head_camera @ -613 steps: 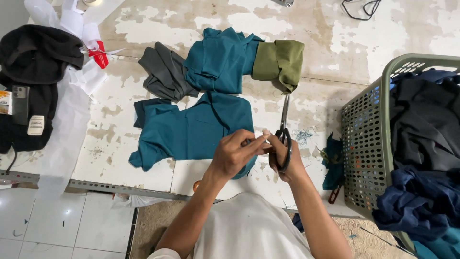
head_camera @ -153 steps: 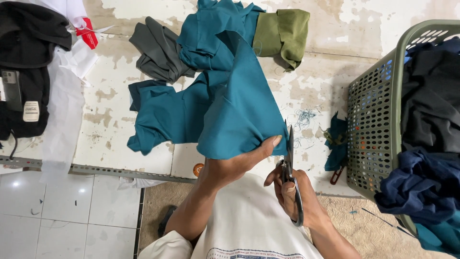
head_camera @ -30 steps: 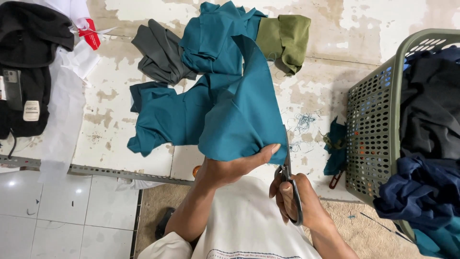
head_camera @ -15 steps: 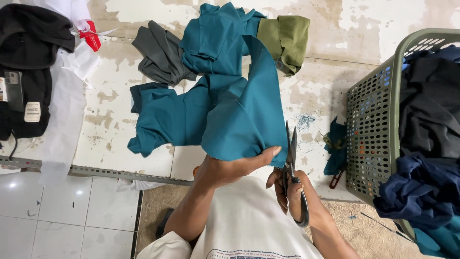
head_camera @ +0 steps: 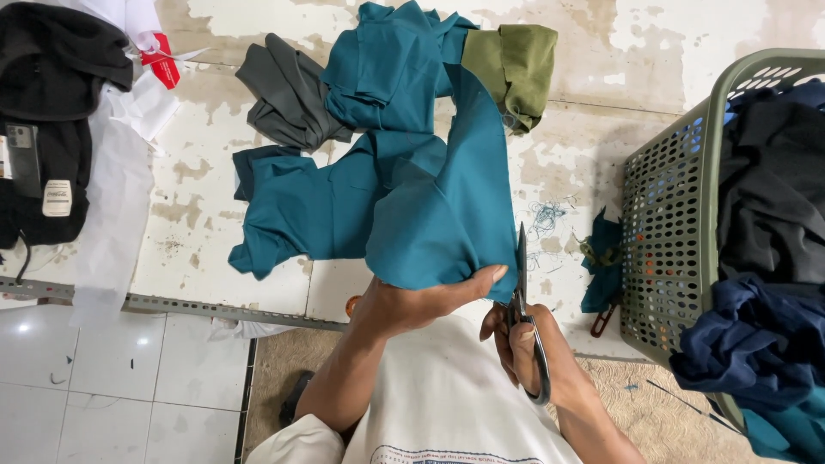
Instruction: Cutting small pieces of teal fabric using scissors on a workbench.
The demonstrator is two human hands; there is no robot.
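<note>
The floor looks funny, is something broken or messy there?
Yes. The floor paint is worn off in patches. A tangle of loose threads lies beside the teal cloth, near the scissors in the right hand. Nothing looks broken.

The floor (head_camera: 215, 189), white with worn paint, carries teal cloth (head_camera: 326, 206), grey cloth (head_camera: 288, 94), an olive piece (head_camera: 516, 64), black garments (head_camera: 51, 60), and a green basket (head_camera: 679, 215).

I see the basket (head_camera: 670, 223) at right, clothes inside; folded garments (head_camera: 516, 69) behind the held cloth (head_camera: 430, 215); scissors (head_camera: 524, 301) right of it; phone (head_camera: 23, 159) far left.
</note>
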